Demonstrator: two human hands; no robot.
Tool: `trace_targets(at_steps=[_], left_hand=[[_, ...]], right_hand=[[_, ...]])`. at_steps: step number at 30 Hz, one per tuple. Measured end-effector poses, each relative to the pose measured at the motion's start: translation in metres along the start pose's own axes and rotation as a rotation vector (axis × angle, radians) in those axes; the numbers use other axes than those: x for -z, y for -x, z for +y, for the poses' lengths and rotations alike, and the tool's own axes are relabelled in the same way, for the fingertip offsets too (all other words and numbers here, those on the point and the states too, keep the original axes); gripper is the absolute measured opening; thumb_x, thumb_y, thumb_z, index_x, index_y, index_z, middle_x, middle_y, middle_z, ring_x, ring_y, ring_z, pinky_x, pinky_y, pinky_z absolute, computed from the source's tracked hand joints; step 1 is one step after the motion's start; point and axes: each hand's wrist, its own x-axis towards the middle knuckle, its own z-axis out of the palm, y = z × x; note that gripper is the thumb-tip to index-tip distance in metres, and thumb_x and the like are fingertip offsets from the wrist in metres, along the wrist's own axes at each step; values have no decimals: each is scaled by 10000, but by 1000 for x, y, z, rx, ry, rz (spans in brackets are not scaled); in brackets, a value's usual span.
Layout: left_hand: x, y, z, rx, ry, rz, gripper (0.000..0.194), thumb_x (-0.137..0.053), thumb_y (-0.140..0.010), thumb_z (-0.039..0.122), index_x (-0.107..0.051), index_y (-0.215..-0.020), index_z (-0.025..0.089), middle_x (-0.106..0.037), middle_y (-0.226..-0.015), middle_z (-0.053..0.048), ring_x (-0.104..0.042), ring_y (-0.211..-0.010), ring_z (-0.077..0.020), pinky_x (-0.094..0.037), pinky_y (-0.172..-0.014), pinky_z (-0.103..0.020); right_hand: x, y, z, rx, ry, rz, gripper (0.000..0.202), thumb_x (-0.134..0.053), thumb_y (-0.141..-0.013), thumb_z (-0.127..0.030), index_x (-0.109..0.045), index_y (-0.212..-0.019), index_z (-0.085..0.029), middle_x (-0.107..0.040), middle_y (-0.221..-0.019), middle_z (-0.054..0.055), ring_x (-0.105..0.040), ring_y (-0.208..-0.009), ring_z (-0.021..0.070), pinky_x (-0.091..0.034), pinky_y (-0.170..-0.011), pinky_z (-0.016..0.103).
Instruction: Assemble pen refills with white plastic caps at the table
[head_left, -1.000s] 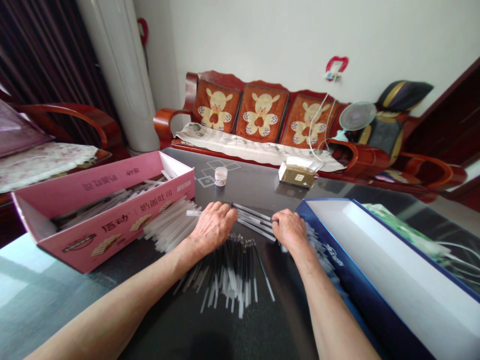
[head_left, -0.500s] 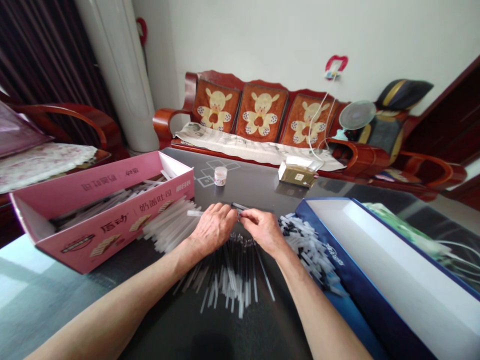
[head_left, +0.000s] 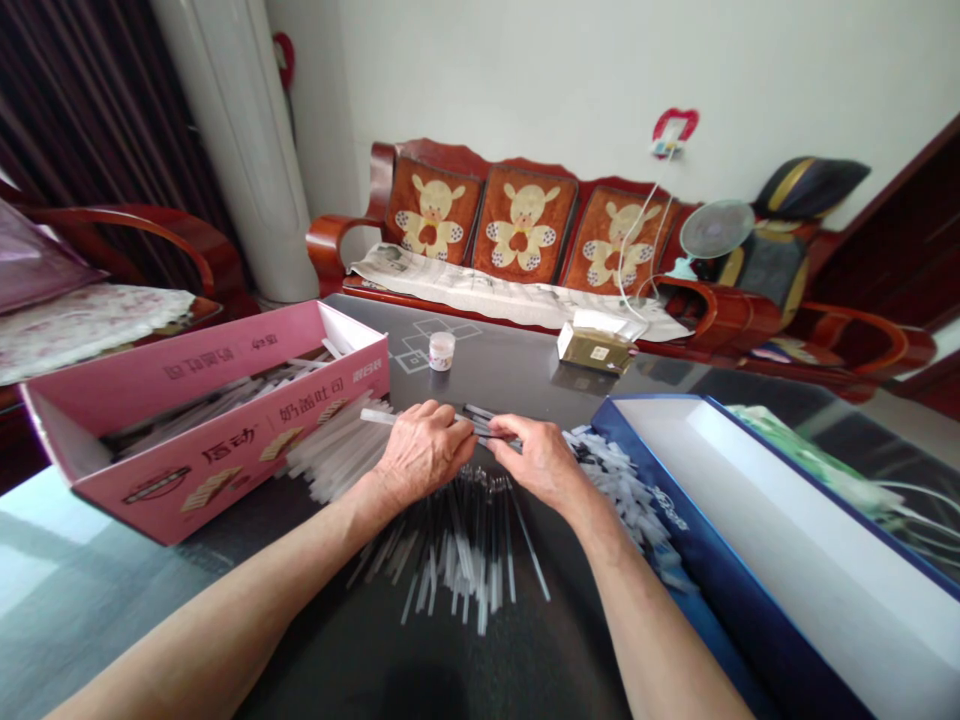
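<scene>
My left hand (head_left: 427, 447) is closed round a thin translucent tube (head_left: 377, 415), whose pale end sticks out to the left. Facing it, my right hand (head_left: 534, 455) pinches thin dark-and-clear sticks (head_left: 480, 412) between thumb and fingers; the fingertips of both hands nearly meet. Below the hands a fan of thin sticks with pale sleeves (head_left: 469, 560) lies on the dark table. A heap of long translucent tubes (head_left: 334, 455) rests left of my left hand. Beyond my right hand is a pile of short white-and-black pieces (head_left: 626, 490).
A pink box (head_left: 247, 430) holding more tubes stands at left. An open blue box (head_left: 675, 480) is at right, with a green-and-white bag (head_left: 814, 460) beyond it. Farther back are a small jar (head_left: 442, 351) and a tissue box (head_left: 596, 348). A wooden sofa (head_left: 517, 225) stands behind.
The pale tube end at my left hand now reaches farther left. My right hand has shifted slightly right, and more of the sticks shows between the hands.
</scene>
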Motion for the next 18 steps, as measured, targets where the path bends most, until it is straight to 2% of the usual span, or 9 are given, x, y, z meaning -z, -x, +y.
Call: trace_targets(at_steps=[3, 5, 8, 11, 15, 18], left_hand=[[2, 0, 2, -31, 23, -26, 343, -369, -933, 383, -631, -802, 204, -540, -722, -45, -467, -718, -176, -334, -662, -312], [2, 0, 1, -41, 29, -58, 315, -383, -928, 384, -636, -857, 212, -546, -756, -50, -468, -738, -185, -340, -668, -318], [1, -1, -3, -39, 14, -96, 237, -409, -916, 291, -634, -904, 218, -549, -780, -54, -471, -751, -195, -346, -670, -327], [2, -2, -5, -47, 2, -98, 216, -423, -892, 205, -627, -963, 211, -565, -800, -60, -483, -762, -203, -360, -691, -340], [5, -3, -6, -72, 53, -17, 256, -396, -903, 192, -606, -1049, 196, -620, -865, -69, -520, -807, -208, -390, -754, -360], [6, -3, -7, -106, 153, 95, 274, -364, -911, 159, -593, -1061, 172, -647, -1006, -85, -549, -956, -202, -409, -834, -352]], right_hand=[[-7, 1, -9, 56, 81, -55, 165, -537, -824, -229, -697, -850, -260, -711, -820, 27, -642, -772, 186, -427, -720, 270], [-4, 1, -8, 35, 189, -72, 176, -529, -822, -222, -702, -793, -242, -693, -764, 35, -626, -715, 175, -410, -675, 261], [7, 4, -1, -58, 314, -104, 152, -559, -777, -204, -701, -725, -216, -673, -727, 45, -608, -673, 169, -390, -637, 258], [17, 13, 4, -206, 312, -188, 123, -576, -735, -194, -694, -759, -220, -673, -666, 19, -608, -640, 160, -379, -605, 246], [19, 42, 10, -382, 280, -246, 119, -587, -705, -199, -669, -790, -200, -677, -638, 11, -604, -594, 151, -376, -564, 235], [13, 66, 11, -431, 226, -243, 91, -576, -724, -233, -648, -754, -186, -666, -611, 14, -604, -571, 151, -378, -539, 232]])
